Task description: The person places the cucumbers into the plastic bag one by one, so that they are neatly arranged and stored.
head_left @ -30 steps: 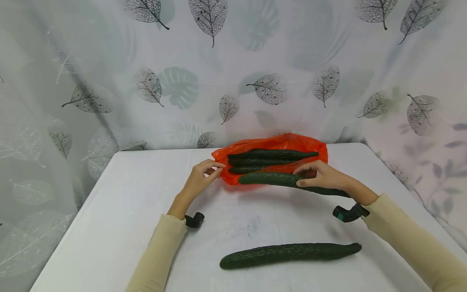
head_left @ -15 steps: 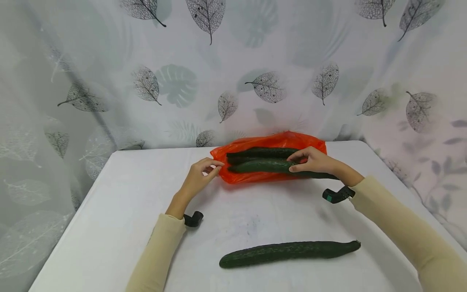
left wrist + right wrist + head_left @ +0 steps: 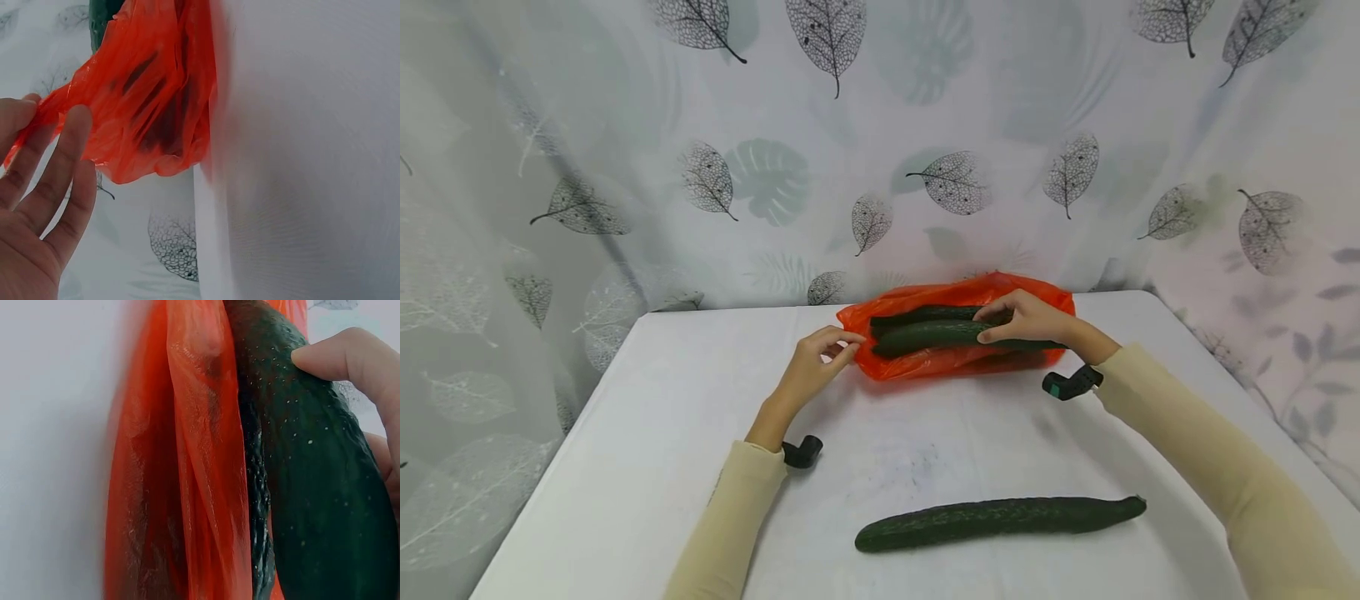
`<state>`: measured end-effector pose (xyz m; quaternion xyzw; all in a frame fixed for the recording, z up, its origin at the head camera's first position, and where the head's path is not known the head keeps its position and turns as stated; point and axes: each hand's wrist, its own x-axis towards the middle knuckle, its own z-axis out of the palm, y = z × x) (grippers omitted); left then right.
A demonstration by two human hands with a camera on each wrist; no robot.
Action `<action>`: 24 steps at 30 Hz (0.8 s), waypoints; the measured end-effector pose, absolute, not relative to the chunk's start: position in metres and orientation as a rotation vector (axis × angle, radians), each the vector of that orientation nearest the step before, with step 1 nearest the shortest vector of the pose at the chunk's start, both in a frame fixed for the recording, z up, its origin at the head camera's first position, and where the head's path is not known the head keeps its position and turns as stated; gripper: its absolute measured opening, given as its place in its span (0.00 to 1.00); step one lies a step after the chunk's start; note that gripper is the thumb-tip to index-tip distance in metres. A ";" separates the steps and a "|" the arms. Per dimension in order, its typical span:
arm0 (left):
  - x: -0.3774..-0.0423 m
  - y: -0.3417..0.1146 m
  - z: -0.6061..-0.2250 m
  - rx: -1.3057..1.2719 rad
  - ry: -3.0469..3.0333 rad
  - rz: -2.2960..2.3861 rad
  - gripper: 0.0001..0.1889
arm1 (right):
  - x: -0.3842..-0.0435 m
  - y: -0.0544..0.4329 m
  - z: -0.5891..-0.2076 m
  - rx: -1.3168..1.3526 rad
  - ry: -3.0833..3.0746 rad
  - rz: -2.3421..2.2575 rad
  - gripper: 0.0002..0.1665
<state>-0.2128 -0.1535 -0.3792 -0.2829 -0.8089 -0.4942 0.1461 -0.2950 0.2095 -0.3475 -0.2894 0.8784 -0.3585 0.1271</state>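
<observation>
An orange plastic bag lies at the back of the white table with dark green cucumbers inside. My left hand pinches the bag's left edge between thumb and fingers. My right hand grips a long cucumber and holds it in the bag's mouth, on top of another cucumber. In the right wrist view my thumb presses on the held cucumber, beside the orange bag. One more cucumber lies loose on the table near the front.
A leaf-printed curtain hangs behind the table and wraps around both sides. The table's back edge runs just behind the bag. Black wrist-camera mounts sit at my left wrist and right wrist.
My right hand has carried the cucumber back and to the left, from the table in front of the bag into the bag's mouth. The left hand kept pinching the bag's edge.
</observation>
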 end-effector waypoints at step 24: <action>-0.200 -0.148 -0.362 -0.837 -2.310 -1.419 0.07 | -0.325 0.176 -0.356 -0.937 2.567 -1.011 0.24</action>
